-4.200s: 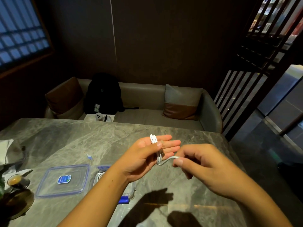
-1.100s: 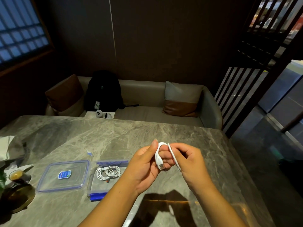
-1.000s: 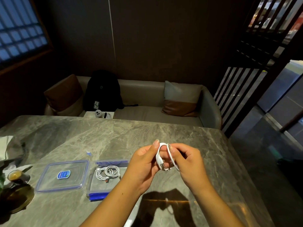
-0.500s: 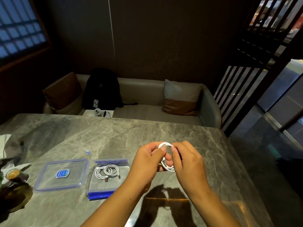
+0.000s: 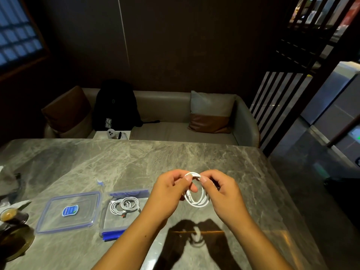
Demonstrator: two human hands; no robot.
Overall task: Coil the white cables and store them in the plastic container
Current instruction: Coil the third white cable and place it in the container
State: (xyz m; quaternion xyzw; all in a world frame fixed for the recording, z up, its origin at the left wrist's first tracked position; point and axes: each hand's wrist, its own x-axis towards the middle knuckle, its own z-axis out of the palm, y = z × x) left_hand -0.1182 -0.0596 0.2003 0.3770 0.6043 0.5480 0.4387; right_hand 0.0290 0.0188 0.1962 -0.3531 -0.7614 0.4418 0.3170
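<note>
Two hands now pinch one finished coil

Left hand and right hand each hold a thumb-and-finger grip on the top of the white cable. Half a second ago it was tighter between the fingers; now its loops hang open below. Plastic container, down-left of the grip on the worktop, holds another coiled cable. Judged ready for transfer.

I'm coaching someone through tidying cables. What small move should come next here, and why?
Probably carry the coiled cable left and lower it into the open plastic container. Both the left hand and right hand pinch its top, the loops look finished, and other coiled cables already lie inside; the lid sits beside it.
</note>
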